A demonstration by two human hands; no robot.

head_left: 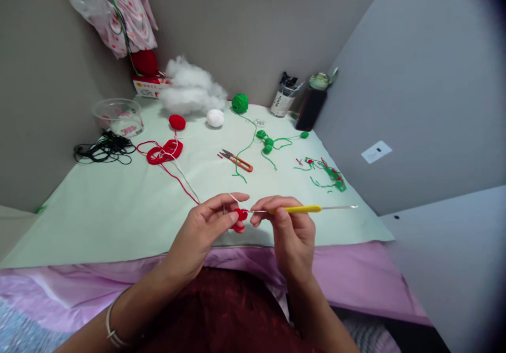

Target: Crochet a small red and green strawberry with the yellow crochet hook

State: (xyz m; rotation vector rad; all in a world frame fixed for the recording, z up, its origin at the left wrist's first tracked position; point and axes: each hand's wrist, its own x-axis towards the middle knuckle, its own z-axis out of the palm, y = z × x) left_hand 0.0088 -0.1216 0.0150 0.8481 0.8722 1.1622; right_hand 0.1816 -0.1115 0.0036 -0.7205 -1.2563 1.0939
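Between thumb and fingers, my left hand (211,221) pinches a small red crocheted piece (240,215). White yarn (234,198) passes over its raised forefinger. My right hand (288,226) is closed around the yellow handle of a crochet hook (302,209); one metal end meets the red piece and the other points right. Red and white strands run from my left hand back to a loose red yarn bundle (165,152). Orange-handled thread snips (237,160) lie beyond my hands, with a green strand across them.
Behind are a red ball (177,122), white ball (215,118), green yarn ball (240,103) and white stuffing (192,87). Black yarn (105,147) and a clear tub (118,117) lie left. Green pieces (268,144), yarn scraps (334,175), a pen cup (282,101) and dark bottle (312,105) stand right.
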